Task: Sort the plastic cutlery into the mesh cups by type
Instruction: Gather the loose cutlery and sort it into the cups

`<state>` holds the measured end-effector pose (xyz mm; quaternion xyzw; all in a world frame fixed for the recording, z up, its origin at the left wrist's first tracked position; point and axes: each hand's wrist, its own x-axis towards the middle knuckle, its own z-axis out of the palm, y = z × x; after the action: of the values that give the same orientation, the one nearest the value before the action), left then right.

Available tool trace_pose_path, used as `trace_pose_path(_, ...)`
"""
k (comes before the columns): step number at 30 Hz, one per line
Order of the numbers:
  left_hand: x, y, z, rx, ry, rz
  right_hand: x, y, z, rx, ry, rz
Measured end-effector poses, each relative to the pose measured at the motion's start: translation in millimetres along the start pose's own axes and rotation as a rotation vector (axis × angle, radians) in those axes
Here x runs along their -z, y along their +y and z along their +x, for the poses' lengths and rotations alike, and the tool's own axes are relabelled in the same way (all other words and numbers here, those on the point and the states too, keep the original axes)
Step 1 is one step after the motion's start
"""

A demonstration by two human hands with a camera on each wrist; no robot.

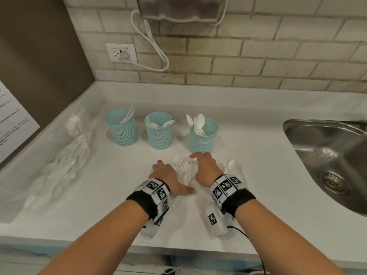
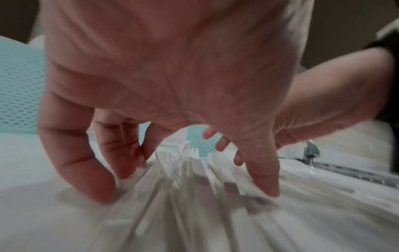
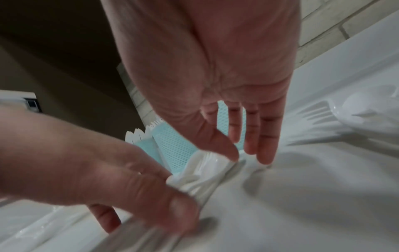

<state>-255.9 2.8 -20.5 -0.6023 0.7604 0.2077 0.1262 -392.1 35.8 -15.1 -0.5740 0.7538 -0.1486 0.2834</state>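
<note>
Three teal mesh cups stand in a row: the left cup (image 1: 122,128) holds knives, the middle cup (image 1: 158,132) forks, the right cup (image 1: 203,137) spoons. In front of them a pile of white plastic cutlery (image 1: 184,167) lies on the counter. My left hand (image 1: 168,175) covers the pile's left side, with curled fingers on one side and the thumb on the other, gripping a bundle (image 2: 190,170). My right hand (image 1: 204,165) reaches over the pile's far end with straight fingers (image 3: 265,145) whose tips touch the cutlery and counter. A loose spoon (image 1: 232,165) lies right of it.
A clear plastic bag of more cutlery (image 1: 65,159) lies along the counter's left side. A steel sink (image 1: 327,161) is sunk into the counter at the right. A tiled wall with a socket (image 1: 121,53) and a cord stands behind the cups.
</note>
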Motion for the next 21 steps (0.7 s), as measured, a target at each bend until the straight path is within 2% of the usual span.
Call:
trace_pose_path(6, 7, -8, 5, -0.072, 0.015, 0.081, -10, -5, 14, -0.020, -0.129, -0.207)
trace_pose_path(10, 16, -23, 12, -0.136, 0.004, 0.111, -17, -10, 20, -0.004, -0.108, -0.191)
trace_pose_path(16, 23, -34, 26, -0.146, -0.026, 0.050, -32, -15, 36, 0.035, -0.108, -0.223)
trace_pose_path(21, 20, -41, 28, -0.195, -0.013, 0.124, -42, -16, 48, 0.082, -0.089, -0.246)
